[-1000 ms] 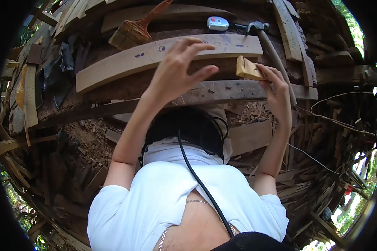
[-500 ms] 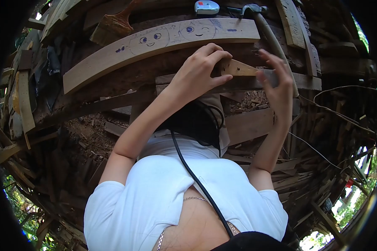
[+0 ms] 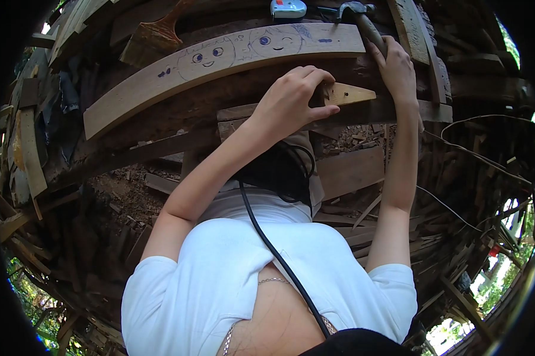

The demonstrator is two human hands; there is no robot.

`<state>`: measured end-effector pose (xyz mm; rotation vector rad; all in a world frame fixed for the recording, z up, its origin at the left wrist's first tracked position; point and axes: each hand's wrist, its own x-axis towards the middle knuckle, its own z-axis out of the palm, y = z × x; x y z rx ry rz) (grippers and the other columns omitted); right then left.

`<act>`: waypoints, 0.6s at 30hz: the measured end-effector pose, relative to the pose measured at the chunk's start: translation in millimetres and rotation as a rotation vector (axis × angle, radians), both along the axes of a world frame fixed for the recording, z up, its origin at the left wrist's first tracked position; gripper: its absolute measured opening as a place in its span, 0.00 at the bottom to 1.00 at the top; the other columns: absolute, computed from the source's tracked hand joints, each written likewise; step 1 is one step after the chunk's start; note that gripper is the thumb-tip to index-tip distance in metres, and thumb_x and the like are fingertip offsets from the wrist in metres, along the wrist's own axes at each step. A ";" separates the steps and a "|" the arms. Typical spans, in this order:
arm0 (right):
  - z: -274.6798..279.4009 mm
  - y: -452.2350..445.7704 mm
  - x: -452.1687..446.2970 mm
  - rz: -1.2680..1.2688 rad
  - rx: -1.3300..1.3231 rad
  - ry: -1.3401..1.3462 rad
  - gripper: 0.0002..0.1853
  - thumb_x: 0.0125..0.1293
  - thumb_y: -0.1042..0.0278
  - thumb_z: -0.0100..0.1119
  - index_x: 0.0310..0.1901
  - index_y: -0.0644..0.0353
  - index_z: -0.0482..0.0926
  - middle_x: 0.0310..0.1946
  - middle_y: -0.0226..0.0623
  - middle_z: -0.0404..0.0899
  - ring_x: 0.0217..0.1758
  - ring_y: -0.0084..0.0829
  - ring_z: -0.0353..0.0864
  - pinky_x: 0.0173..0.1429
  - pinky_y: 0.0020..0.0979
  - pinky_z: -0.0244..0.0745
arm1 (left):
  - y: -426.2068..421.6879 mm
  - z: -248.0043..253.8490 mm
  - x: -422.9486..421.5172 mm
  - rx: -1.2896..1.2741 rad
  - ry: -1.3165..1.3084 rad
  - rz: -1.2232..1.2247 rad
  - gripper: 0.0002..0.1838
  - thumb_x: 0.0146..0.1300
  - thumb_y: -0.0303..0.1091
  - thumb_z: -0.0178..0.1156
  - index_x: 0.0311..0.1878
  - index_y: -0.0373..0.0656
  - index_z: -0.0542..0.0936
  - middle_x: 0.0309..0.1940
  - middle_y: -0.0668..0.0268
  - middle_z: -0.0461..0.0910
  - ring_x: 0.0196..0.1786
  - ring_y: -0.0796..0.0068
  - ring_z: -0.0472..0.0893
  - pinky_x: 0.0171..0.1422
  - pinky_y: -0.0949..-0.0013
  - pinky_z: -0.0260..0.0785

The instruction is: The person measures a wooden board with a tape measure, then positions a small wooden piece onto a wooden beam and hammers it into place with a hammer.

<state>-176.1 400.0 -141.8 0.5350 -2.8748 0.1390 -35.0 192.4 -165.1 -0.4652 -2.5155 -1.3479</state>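
My left hand (image 3: 296,99) is closed on a small, pale, tapered piece of wood (image 3: 353,95). The piece points to the right and has dark spots that look like holes or nail heads. My left fingers hide its wider end. My right hand (image 3: 396,72) is wrapped round the handle of a claw hammer (image 3: 371,31). The hammer's metal head lies by the right end of a long curved board (image 3: 134,83). Two faces are drawn in blue on that board, which lies beyond my left hand.
A white and grey device with a red mark (image 3: 288,9) lies behind the board. A wide brush (image 3: 154,38) is at the upper left. Planks (image 3: 409,29) stand at the right. Wood scraps (image 3: 125,196) litter the ground, and a thin wire (image 3: 487,155) trails at the right.
My right hand has left the tapered wood piece, moved up, and closed on the hammer handle. My left hand still holds the piece, slightly farther right.
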 end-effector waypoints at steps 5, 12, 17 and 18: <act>21.3 -2.8 23.2 -0.086 -0.036 -0.043 0.24 0.68 0.45 0.44 0.46 0.62 0.72 0.36 0.51 0.78 0.42 0.53 0.78 0.46 0.46 0.72 | -2.0 -0.6 -2.0 0.061 -0.041 -0.017 0.23 0.49 0.45 0.68 0.44 0.40 0.77 0.40 0.60 0.79 0.45 0.61 0.79 0.53 0.63 0.71; 67.5 2.4 83.5 -0.163 -0.705 -0.196 0.24 0.70 0.45 0.41 0.44 0.63 0.71 0.21 0.38 0.71 0.22 0.32 0.73 0.28 0.30 0.69 | -1.7 -0.1 -0.8 0.051 -0.061 -0.006 0.24 0.47 0.43 0.70 0.45 0.40 0.78 0.40 0.60 0.79 0.45 0.61 0.79 0.52 0.63 0.71; 65.1 -13.4 148.0 -0.233 -1.207 -0.550 0.17 0.69 0.51 0.47 0.38 0.60 0.68 0.16 0.25 0.62 0.13 0.14 0.61 0.16 0.17 0.54 | -1.1 -3.2 0.1 0.076 -0.066 0.018 0.23 0.45 0.41 0.71 0.44 0.41 0.78 0.40 0.59 0.78 0.43 0.60 0.79 0.50 0.63 0.72; 63.9 -14.2 157.5 -0.294 -1.188 -0.612 0.17 0.69 0.52 0.49 0.37 0.60 0.67 0.16 0.25 0.62 0.12 0.14 0.61 0.15 0.18 0.53 | -1.1 -0.6 0.7 0.095 -0.099 0.018 0.23 0.45 0.40 0.71 0.44 0.41 0.78 0.39 0.59 0.78 0.42 0.59 0.79 0.49 0.63 0.72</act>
